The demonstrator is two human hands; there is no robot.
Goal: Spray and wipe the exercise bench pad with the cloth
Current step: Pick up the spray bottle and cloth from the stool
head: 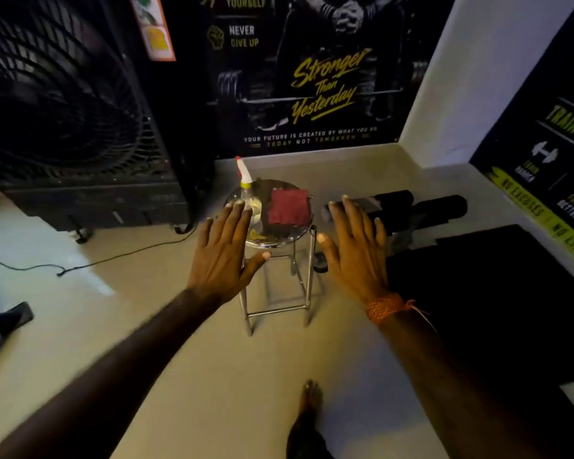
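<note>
Bare foot (309, 397) — poster (325, 84) reads, seemingly, "Stronger Than Yesterday".

The stool (280, 240) is polished metal: its round seat gleams like a mirror and its thin legs are shiny chrome tube. On that seat, the spray bottle (248, 197) is clear glossy plastic with a white nozzle, and beside it the cloth (289, 207) is dark red, matt, with a rough woven nap. Right of the stool, the bench pad (497, 293) looks matt black, smooth. Under the stool, the floor (166, 326) is pale and faintly glossy
</note>
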